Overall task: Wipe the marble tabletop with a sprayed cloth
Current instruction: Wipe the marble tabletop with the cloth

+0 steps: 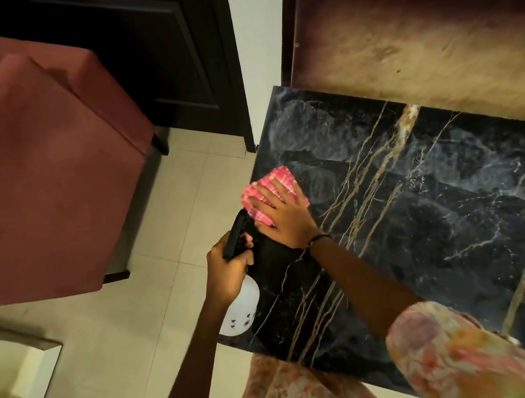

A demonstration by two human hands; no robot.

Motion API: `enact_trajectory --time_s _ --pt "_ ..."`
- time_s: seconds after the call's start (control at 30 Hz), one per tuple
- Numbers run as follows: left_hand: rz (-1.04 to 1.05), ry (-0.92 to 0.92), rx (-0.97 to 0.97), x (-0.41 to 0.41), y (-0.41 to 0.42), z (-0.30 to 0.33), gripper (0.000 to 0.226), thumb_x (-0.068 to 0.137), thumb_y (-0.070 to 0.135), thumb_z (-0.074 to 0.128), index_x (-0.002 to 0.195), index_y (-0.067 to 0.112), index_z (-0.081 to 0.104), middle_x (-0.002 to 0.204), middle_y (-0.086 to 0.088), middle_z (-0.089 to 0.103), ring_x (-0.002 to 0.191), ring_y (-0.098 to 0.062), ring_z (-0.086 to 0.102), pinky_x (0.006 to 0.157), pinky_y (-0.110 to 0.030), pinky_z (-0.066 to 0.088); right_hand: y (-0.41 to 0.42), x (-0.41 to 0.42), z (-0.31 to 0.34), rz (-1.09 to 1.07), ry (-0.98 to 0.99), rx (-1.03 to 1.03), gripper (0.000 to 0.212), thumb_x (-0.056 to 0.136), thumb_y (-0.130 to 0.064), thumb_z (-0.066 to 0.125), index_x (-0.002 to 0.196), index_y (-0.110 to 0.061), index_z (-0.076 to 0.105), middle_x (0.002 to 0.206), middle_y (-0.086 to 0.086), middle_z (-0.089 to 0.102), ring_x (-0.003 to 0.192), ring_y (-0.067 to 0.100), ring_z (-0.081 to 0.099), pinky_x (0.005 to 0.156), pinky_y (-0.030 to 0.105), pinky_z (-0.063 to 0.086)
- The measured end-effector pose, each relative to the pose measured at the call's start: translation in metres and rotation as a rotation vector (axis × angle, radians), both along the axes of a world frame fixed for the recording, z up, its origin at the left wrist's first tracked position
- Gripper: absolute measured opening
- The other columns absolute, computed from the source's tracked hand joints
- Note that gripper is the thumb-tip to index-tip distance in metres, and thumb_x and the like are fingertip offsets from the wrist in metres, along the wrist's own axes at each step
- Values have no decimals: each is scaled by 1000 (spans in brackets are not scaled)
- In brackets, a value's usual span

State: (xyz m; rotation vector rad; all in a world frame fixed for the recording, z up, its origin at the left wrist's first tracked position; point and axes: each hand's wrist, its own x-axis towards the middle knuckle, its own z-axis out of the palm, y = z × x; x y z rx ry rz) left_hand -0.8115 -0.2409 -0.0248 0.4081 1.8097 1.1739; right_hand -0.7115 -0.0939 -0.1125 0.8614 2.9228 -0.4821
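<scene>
Presently, right hand lies flat, fingers straight and spread, pressing the folded pink-and-white checked cloth onto the black gold-veined marble tabletop. Cloth sits directly under palm and fingers, at the table's left edge. Left hand grips the white plastic spray bottle with black trigger head, just beside and below the right wrist, off the table's edge.

Risks, judged: cloth overhangs the edge, so an outward stroke could slide it off; bottle nozzle near right hand could catch it; streaks if the cloth is too wet.
</scene>
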Motion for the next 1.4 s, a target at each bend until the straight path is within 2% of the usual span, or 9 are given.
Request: enact_trajectory --time_s 0.1,0.23,0.43,0.7,0.83,0.9,1.0,1.27,1.4 --pt "7 12 -2 1 10 -1 27 67 -19 49 76 3 60 60 -12 48 39 -13 34 39 -20 28 -5 -17 0 45 20 4 59 91 -52 47 145 -29 36 156 3 28 146 32 16 113 67 3" --pt "6 19 -20 3 20 -1 35 68 -19 49 62 15 55 43 5 45 35 -9 34 37 -20 28 -26 29 -5 230 64 53 52 91 -52 42 139 -30 44 151 3 40 142 32 28 114 64 5" --pt "1 -19 -2 3 36 1 33 69 -20 47 81 7 62 71 -10 55 41 -10 38 38 -20 30 8 105 -12 265 -3 114 58 91 -59 35 145 -39 30 153 -2 34 143 29 24 115 64 11" --pt "11 -9 17 1 53 -3 31 68 -21 46 85 1 62 73 -9 57 40 -9 39 38 -19 31 78 -2 -5 26 -18 58 64 90 -55 45 147 -31 30 158 0 25 147 29 12 114 61 -5" --pt "12 6 10 1 64 -3 22 68 -19 47 80 -4 58 60 -10 48 40 -12 34 40 -21 28 56 -10 -7 156 49 55 59 89 -51 49 142 -28 40 155 4 32 145 33 20 113 67 2" --pt "21 8 2 0 70 -3 26 69 -19 49 65 6 56 47 0 46 37 -9 35 39 -20 29 42 17 -12 266 55 72 56 90 -53 44 141 -30 39 154 2 34 144 31 22 114 65 6" --pt "18 -12 11 -3 80 -1 33 70 -19 48 70 12 60 57 -1 53 39 -8 38 39 -19 30 43 68 -20 347 26 104 55 91 -58 38 143 -40 32 151 -4 38 143 27 26 115 61 5" --pt "-2 -1 30 -8 108 -2 35 69 -20 47 79 10 62 72 -8 56 41 -9 39 39 -18 31 126 42 -14 131 14 114 62 87 -56 39 145 -36 35 154 -2 33 145 27 21 116 59 9" --pt "-11 34 28 -11 123 -1 29 68 -19 48 83 1 61 73 -13 54 49 -19 39 40 -20 30 145 -17 -9 55 5 108 63 89 -54 45 147 -34 32 157 -2 26 147 27 14 114 57 -4"
